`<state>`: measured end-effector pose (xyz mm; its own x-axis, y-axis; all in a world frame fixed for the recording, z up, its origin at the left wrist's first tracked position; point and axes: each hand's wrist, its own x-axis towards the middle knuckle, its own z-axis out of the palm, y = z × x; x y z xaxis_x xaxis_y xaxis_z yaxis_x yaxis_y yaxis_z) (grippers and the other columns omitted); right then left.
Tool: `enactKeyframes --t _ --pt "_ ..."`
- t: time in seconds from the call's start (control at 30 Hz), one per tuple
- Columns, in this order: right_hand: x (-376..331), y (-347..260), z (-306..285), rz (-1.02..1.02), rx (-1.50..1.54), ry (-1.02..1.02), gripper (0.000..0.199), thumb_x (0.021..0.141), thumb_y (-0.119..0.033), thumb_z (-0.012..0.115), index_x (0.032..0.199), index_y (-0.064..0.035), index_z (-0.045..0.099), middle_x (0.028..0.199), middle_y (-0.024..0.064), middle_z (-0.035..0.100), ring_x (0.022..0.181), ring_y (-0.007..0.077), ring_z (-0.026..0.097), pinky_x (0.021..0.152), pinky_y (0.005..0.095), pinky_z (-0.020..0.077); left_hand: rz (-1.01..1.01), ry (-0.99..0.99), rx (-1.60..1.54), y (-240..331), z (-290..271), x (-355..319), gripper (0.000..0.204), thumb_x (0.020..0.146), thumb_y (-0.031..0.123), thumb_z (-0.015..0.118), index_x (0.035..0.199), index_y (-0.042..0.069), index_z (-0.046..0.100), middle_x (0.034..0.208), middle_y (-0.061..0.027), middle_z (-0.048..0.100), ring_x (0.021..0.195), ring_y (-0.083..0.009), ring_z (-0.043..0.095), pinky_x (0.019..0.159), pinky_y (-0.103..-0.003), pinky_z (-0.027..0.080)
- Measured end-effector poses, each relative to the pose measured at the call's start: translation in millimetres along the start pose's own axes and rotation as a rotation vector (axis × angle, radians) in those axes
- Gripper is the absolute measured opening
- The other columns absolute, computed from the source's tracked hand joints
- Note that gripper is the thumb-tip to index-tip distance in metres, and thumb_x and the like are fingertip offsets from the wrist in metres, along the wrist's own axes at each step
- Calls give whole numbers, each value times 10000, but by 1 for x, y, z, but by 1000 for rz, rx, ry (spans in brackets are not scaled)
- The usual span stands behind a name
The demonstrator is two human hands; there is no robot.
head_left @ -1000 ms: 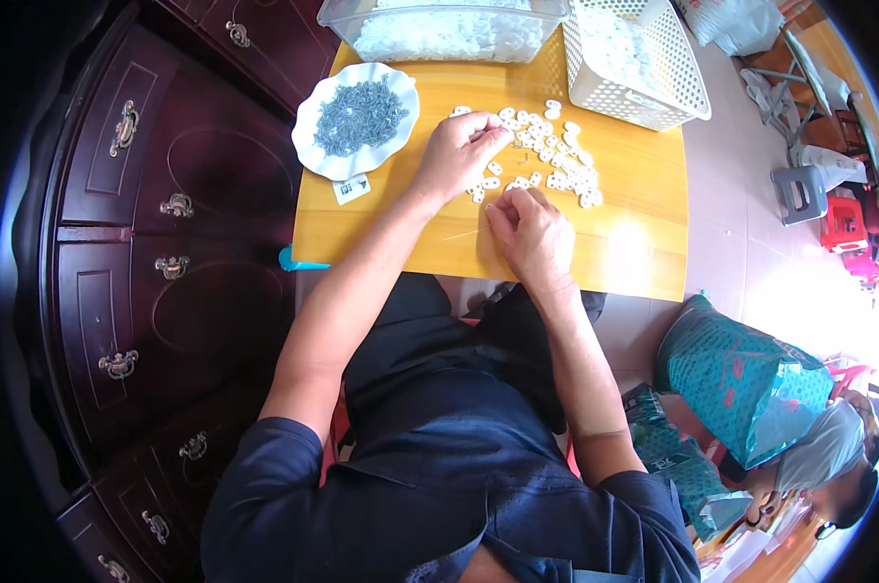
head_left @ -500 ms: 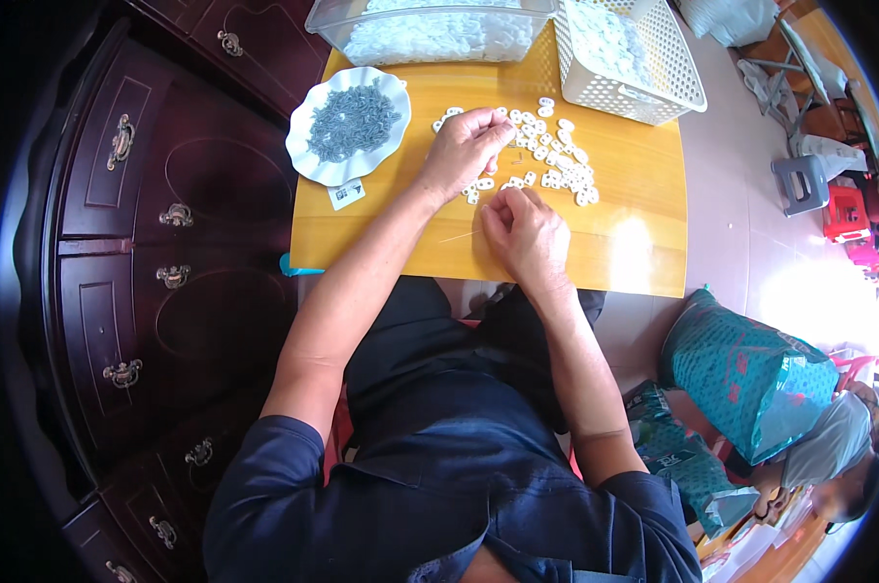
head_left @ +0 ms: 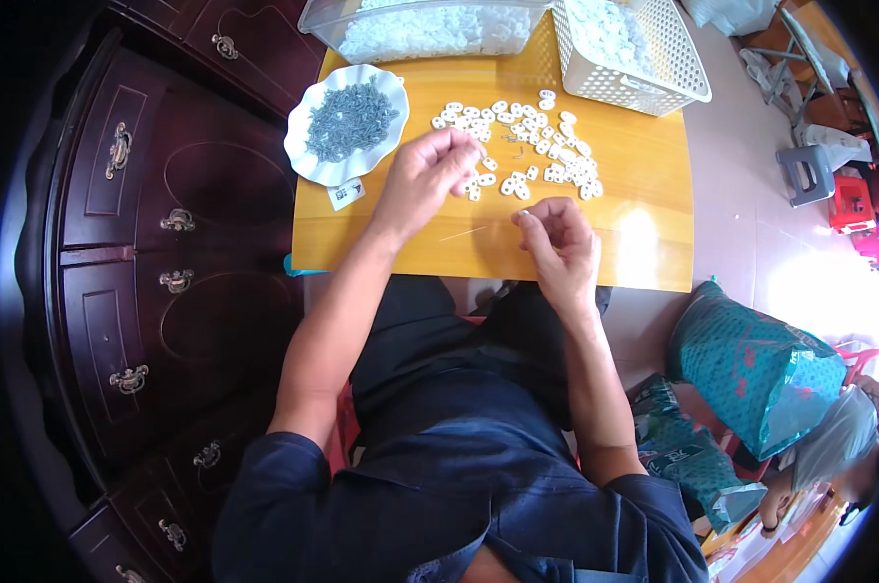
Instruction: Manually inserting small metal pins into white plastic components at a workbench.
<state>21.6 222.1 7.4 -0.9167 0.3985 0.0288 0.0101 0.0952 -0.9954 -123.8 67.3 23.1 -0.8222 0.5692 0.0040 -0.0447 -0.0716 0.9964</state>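
Observation:
Over the left part of a spread of small white oval plastic pieces with holes (head_left: pixel 561 148) hovers my left hand (head_left: pixel 422 185), thumb and fingertips pinched together. Whatever sits in that pinch is too small to name. My right hand (head_left: pixel 562 251) is lower and to the right, above the near part of the table, its thumb and index finger closed on a small white piece (head_left: pixel 524 214). Between the hands and the near table edge lies a thin pale stick (head_left: pixel 462 233). A few tiny metal pins (head_left: pixel 519 153) rest among the white pieces.
A white scalloped dish (head_left: pixel 299 155) of small dark grey metal parts stands at the left of the yellow wooden table (head_left: pixel 361 238). A clear bin (head_left: pixel 439 51) and a white perforated basket (head_left: pixel 643 94) line the back. Dark drawers (head_left: pixel 119 223) flank the left; teal bags (head_left: pixel 750 374) and another person are right.
My left hand has drawn back to the left, uncovering more white pieces. The right hand has shifted right and slightly nearer, and a white piece now shows at its fingertips.

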Motion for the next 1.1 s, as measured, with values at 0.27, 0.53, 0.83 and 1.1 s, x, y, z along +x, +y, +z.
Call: enactKeyframes --t 0.27,0.53,0.83,1.1 --pt "-36 12 6 101 331 91 134 982 -35 633 1110 2 649 907 26 658 738 65 575 666 199 479 -106 -123 37 -12 32 -56 135 980 168 672 982 34 652 814 37 612 687 -21 522 615 -195 454" --pt "-37 10 -1 65 183 59 189 1014 -62 587 1171 13 663 942 8 640 742 59 552 682 195 476 -126 -129 74 -13 39 -60 150 987 179 665 991 29 660 821 29 626 687 -28 527 617 -199 455" --pt "-36 12 2 72 345 80 108 971 -23 615 1067 -4 568 907 -3 614 729 37 559 674 196 479 -125 -144 107 -10 44 -61 182 1002 196 638 993 16 665 844 11 642 694 -45 551 628 -207 473" --pt "-36 13 3 95 332 78 94 959 -11 634 1029 -20 571 841 -35 580 727 14 529 646 177 446 -132 -138 161 -13 44 -60 166 999 182 638 985 19 668 847 15 650 704 -38 560 623 -198 475"
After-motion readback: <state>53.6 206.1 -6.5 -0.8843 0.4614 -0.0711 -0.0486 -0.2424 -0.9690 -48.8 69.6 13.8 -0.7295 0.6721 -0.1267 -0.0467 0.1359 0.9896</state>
